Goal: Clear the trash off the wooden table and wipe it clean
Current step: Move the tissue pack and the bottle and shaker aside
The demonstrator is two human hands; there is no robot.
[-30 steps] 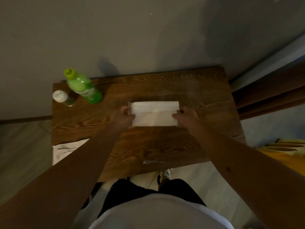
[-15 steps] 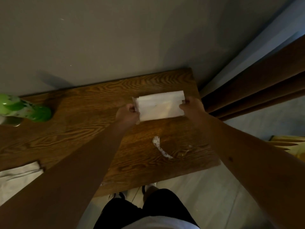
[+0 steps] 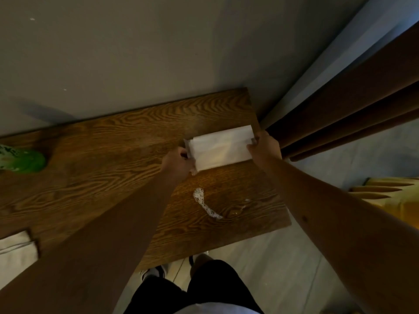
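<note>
A folded white paper towel (image 3: 221, 149) is stretched between both my hands over the right end of the wooden table (image 3: 108, 159). My left hand (image 3: 179, 163) pinches its left edge and my right hand (image 3: 264, 148) pinches its right edge. It hovers near the table's far right corner; whether it touches the wood I cannot tell. A streak of white foamy liquid (image 3: 205, 206) lies on the table just in front of the towel, near the right edge.
A green bottle (image 3: 21, 160) lies blurred at the left edge of the table. Another white cloth or paper (image 3: 15, 254) sits at the near left. Brown curtains (image 3: 353, 105) hang right of the table. A yellow object (image 3: 390, 196) is at far right.
Both hands have carried the towel from the table's middle toward its far right corner. My view has swung right, so the green bottle slid to the left edge and the foamy streak came into view.
</note>
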